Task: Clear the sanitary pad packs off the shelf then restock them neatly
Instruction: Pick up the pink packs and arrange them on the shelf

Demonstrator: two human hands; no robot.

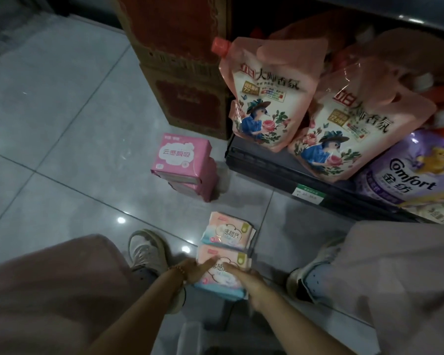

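Both hands are resting close together on one pastel pad pack [215, 289], which is lying flat on the tiled floor [62, 149] between the person's shoes [145, 249]. The left hand [196, 274], wearing a bead bracelet, is laying straight fingers on the pack's left half. The right hand [244, 281] is covering the pack's right side; it is blurred, so whether it is gripping cannot be told. A second pastel pack [228, 231] is lying just beyond, touching the first. Farther out, a stack of pink packs [183, 162] is sitting on the floor near the front left corner of the bottom shelf [280, 170]. Pink pouches [267, 98] are leaning at that shelf's front edge, a purple bag [408, 175] to their right. Cardboard boxes [185, 73] are standing left of the shelf.
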